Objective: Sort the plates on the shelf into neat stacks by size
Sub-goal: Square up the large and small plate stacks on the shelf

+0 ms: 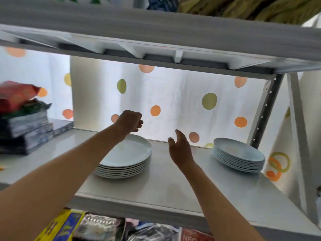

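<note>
Two stacks of pale blue-white plates stand on the white shelf [166, 185]. The larger-plate stack [128, 159] sits left of centre, several plates high. A stack of smaller plates [238, 154] sits at the right end. My left hand [130, 120] hovers above the back of the larger stack with its fingers loosely curled, holding nothing. My right hand [180, 148] hangs over the bare shelf between the two stacks, fingers relaxed and open, touching neither stack.
A pile of dark boxes topped with a red packet [20, 119] fills the shelf's left end. The upper shelf board [156, 40] hangs close overhead. A dotted curtain [191, 105] backs the shelf, a metal upright [265, 110] stands at right, and packets [97, 226] lie below.
</note>
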`<action>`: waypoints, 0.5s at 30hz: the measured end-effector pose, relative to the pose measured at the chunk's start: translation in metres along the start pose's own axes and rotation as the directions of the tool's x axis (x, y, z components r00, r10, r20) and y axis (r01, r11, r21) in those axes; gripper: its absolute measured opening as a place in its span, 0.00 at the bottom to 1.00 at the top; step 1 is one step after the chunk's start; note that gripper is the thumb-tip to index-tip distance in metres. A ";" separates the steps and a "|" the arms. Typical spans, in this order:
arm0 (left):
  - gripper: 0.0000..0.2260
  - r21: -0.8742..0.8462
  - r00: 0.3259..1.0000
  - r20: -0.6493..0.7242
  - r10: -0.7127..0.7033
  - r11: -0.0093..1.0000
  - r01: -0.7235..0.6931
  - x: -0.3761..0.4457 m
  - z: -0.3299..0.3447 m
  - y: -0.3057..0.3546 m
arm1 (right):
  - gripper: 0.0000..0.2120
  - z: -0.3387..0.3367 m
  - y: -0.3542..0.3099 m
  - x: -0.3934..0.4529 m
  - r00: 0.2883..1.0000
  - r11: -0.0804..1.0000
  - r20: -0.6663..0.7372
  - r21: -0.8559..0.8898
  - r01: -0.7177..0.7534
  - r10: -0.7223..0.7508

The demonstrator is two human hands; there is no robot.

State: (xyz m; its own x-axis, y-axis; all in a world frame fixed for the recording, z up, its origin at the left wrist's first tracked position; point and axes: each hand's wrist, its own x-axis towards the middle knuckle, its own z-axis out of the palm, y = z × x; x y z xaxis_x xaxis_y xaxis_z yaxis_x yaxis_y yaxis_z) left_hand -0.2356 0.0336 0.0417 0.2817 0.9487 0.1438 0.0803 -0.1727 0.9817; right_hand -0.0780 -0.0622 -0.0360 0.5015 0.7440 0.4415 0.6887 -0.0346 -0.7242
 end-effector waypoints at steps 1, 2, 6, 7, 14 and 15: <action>0.07 0.036 1.000 -0.021 0.020 0.999 -0.020 -0.002 -0.017 -0.005 | 0.26 0.011 -0.007 -0.004 0.999 1.000 0.050 0.009 -0.005 0.005; 0.07 0.085 0.999 -0.029 0.037 0.996 -0.035 -0.002 -0.029 -0.009 | 0.26 0.019 -0.012 -0.007 0.996 1.000 0.090 0.013 -0.016 0.015; 0.12 0.587 0.980 -0.077 0.183 0.803 -0.104 -0.007 -0.074 -0.040 | 0.27 0.046 -0.026 -0.014 0.965 0.992 0.242 0.045 -0.114 0.100; 0.15 0.663 0.970 -0.079 0.229 0.739 -0.120 -0.008 -0.082 -0.050 | 0.27 0.052 -0.029 -0.014 0.953 0.989 0.279 0.052 -0.136 0.117; 0.22 0.660 0.991 -0.081 0.103 0.751 -0.024 -0.006 -0.098 -0.100 | 0.18 0.083 -0.028 -0.005 0.927 0.963 0.295 0.062 -0.262 0.233; 0.22 0.625 0.994 -0.073 0.080 0.781 -0.018 -0.005 -0.100 -0.106 | 0.19 0.087 -0.024 -0.004 0.923 0.959 0.301 0.074 -0.273 0.240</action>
State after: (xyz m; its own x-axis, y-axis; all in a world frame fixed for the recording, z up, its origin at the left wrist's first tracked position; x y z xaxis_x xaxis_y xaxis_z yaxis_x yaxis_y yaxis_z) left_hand -0.3409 0.0737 -0.0508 0.2171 0.9484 0.2310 0.6551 -0.3170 0.6858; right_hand -0.1416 -0.0062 -0.0659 0.4705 0.8793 0.0743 0.4844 -0.1870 -0.8546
